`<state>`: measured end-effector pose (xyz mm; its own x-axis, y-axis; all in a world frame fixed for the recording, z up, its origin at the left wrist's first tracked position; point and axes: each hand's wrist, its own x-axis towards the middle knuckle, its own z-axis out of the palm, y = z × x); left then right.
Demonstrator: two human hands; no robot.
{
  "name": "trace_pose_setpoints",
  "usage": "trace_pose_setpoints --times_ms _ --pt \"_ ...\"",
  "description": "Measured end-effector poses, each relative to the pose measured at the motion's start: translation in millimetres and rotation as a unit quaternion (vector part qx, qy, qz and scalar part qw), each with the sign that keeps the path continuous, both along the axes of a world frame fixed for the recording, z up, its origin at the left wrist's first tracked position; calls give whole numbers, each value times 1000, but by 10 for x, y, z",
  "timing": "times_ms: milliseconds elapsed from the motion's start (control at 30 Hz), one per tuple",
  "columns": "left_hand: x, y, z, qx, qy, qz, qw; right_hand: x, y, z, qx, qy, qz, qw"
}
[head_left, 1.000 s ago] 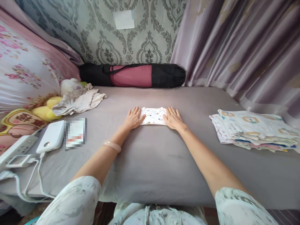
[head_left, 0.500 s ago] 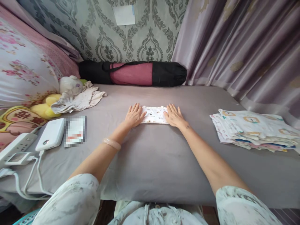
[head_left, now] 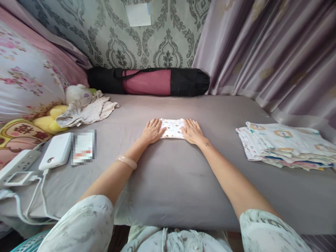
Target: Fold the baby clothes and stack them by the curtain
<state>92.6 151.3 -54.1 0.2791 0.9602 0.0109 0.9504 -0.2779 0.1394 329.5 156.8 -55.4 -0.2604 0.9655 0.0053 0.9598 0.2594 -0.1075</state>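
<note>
A small folded white garment with tiny printed figures lies on the grey bed sheet in front of me. My left hand rests flat on its left end, fingers stretched out. My right hand lies flat on its right end, fingers spread. Both palms press down on the cloth and hold nothing. Only a narrow strip of the garment shows between the hands.
A stack of folded printed cloths sits at the right. A crumpled beige garment, plush toys, a white power bank with cables and a power strip lie at the left. A black-and-pink roll bag lines the wall.
Both hands have slid a little closer together over the folded garment, so less of it shows between them.
</note>
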Motion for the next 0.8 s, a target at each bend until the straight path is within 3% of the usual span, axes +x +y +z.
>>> trace_pose_setpoints --times_ms 200,333,467,633,800 --pt "34 31 101 -19 14 -1 1000 -47 -7 132 -24 -6 -3 1000" --pt "191 -7 161 32 16 4 999 -179 -56 208 4 13 8 1000" --pt "318 -66 86 46 15 -29 998 -279 -111 167 -8 30 6 999" --pt "310 -54 -29 44 8 -25 999 -296 -126 103 -5 29 0 1000" --pt "310 -36 -23 44 14 -28 999 -288 -116 121 -13 30 0 999"
